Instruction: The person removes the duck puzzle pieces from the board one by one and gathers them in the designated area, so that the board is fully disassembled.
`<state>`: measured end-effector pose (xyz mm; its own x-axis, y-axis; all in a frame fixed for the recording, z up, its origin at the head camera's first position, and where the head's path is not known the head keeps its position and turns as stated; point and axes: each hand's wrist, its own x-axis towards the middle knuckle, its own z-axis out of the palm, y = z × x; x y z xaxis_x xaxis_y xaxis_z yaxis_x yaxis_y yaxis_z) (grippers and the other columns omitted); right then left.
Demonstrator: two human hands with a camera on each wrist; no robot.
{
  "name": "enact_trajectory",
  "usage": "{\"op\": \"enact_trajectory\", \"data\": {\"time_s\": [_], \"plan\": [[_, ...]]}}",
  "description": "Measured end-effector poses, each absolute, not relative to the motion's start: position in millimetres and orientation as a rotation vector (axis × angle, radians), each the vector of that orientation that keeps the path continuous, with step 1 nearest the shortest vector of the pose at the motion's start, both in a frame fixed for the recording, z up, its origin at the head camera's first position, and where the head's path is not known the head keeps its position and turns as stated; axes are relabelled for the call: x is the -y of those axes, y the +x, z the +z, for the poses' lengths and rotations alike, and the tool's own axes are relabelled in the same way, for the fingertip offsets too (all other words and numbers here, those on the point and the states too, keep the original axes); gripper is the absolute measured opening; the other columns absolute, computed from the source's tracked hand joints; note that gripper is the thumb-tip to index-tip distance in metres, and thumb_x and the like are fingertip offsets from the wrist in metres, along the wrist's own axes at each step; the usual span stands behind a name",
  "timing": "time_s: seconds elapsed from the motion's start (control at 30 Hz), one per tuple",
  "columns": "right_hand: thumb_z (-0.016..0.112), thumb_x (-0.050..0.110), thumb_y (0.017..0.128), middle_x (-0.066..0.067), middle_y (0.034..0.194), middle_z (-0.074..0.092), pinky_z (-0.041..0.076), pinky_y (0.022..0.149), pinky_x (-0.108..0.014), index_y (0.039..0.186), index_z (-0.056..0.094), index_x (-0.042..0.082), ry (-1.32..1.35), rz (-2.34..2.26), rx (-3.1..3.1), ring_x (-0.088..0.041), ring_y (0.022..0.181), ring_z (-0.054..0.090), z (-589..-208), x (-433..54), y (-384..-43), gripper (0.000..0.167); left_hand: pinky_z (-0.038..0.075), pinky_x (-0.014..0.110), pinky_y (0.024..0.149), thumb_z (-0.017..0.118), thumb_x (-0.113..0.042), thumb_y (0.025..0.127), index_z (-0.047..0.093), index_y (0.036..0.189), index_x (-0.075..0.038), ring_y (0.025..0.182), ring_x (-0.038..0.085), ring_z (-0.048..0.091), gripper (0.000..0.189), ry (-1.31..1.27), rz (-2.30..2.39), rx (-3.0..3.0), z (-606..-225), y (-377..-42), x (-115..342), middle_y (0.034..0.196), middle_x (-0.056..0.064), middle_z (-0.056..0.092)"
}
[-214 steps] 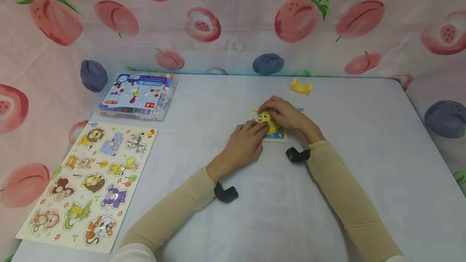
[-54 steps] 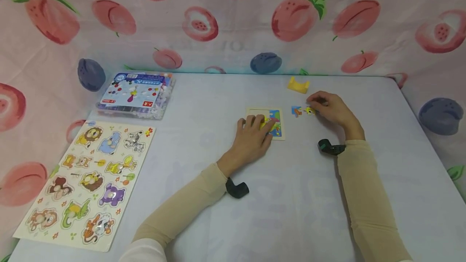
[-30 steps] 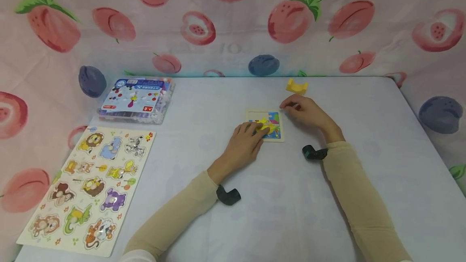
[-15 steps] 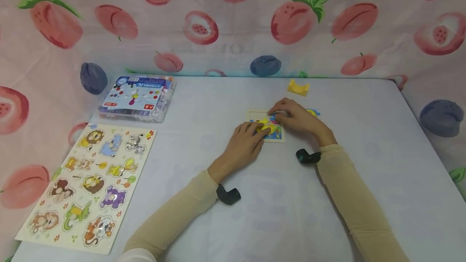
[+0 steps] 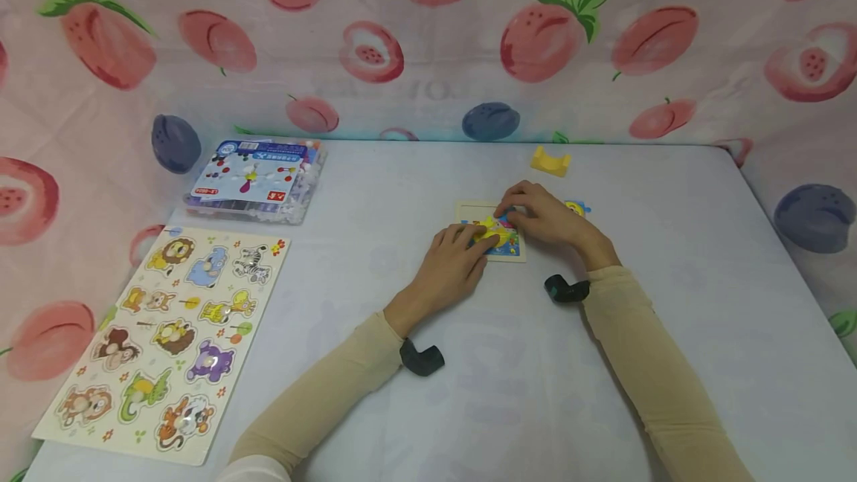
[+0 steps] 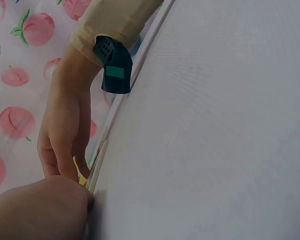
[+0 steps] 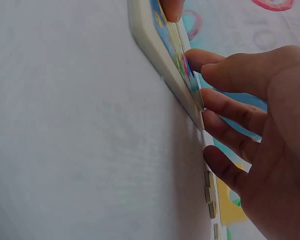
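A small jigsaw puzzle (image 5: 495,233) with a yellow figure on blue lies in a pale wooden tray (image 5: 492,259) at mid-table. My left hand (image 5: 451,262) rests its fingers on the tray's left part and the picture. At the upper right of the tray, my right hand (image 5: 549,218) has thumb and index finger close together on a blue puzzle piece (image 5: 505,216), mostly covered by the fingers. In the right wrist view the right fingers (image 7: 230,107) reach the tray's end, beside the bright picture. Behind the right hand a loose blue-and-yellow puzzle piece (image 5: 577,207) shows partly.
A yellow notched block (image 5: 550,161) stands near the back edge. At the back left is a clear plastic box (image 5: 254,177) with a blue printed label. A large animal puzzle board (image 5: 161,341) lies at the left. A fruit-print cloth (image 5: 428,36) hangs behind the table.
The right hand has come left from the loose pieces to the tray's upper right. The left hand has stayed on the puzzle. Over the last half second both hands are almost still.
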<state>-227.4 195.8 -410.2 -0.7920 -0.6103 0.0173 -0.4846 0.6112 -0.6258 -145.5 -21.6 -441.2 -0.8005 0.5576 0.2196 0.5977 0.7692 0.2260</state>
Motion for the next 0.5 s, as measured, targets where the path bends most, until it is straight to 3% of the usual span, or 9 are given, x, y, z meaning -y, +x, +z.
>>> {"op": "enact_trajectory", "data": {"time_s": [0.2, 0.4, 0.5], "plan": [[0.053, 0.002, 0.093, -0.015, 0.119, 0.053, 0.033, 0.103, -0.053, 0.103, 0.069, 0.008, -0.884, -0.975, -2.621, -0.033, 0.116, 0.045, -410.1, -195.0, -228.5, 0.020, 0.031, 0.044, 0.109, 0.043, -0.029, 0.100, 0.050, 0.137, -0.023, 0.130, 0.024, 0.037, 0.038, -0.929, -0.423, 2.848, -440.2, -144.4, 21.4, 0.141, 0.002, 0.045], [0.052, 0.002, 0.094, -0.013, 0.115, 0.056, 0.037, 0.098, -0.052, 0.104, 0.070, 0.009, -0.880, -0.999, -2.623, -0.032, 0.113, 0.048, -412.2, -196.1, -229.3, 0.021, 0.022, 0.044, 0.113, 0.035, -0.043, 0.101, 0.033, 0.147, -0.027, 0.136, 0.026, 0.028, 0.049, -0.998, -0.349, 2.903, -441.8, -143.6, 19.7, 0.147, 0.006, 0.035], [0.052, 0.002, 0.094, -0.013, 0.115, 0.056, 0.037, 0.098, -0.051, 0.104, 0.070, 0.008, -0.878, -1.010, -2.624, -0.031, 0.112, 0.048, -413.0, -196.4, -229.5, 0.021, 0.021, 0.045, 0.113, 0.031, -0.047, 0.101, 0.031, 0.148, -0.029, 0.137, 0.027, 0.026, 0.051, -1.002, -0.321, 2.914, -442.5, -143.1, 18.6, 0.147, 0.006, 0.034]]}}
